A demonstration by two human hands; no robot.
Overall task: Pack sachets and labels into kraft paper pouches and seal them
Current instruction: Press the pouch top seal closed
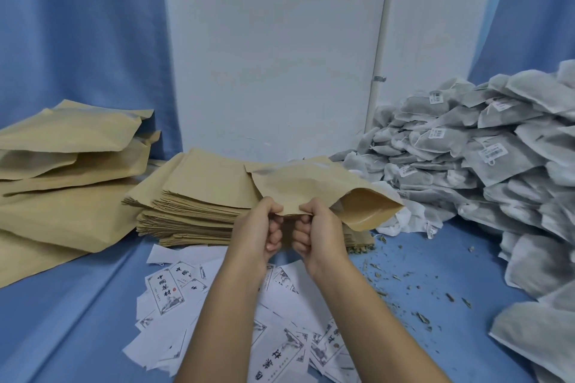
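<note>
A kraft paper pouch (314, 188) is held level above the table, its bulging end to the right. My left hand (259, 228) and my right hand (315, 232) pinch its near edge side by side, thumbs on top. Under it lies a stack of flat empty kraft pouches (199, 196). White printed labels (168, 292) lie scattered on the blue cloth below my forearms. A big heap of grey mesh sachets (485, 162) with small white tags fills the right side. What is inside the held pouch is hidden.
Filled, puffy kraft pouches (65, 165) are piled at the left. Dried herb crumbs (413, 283) litter the blue cloth (77, 320) between the labels and the sachets. A white wall panel (273, 56) and blue curtains close off the back.
</note>
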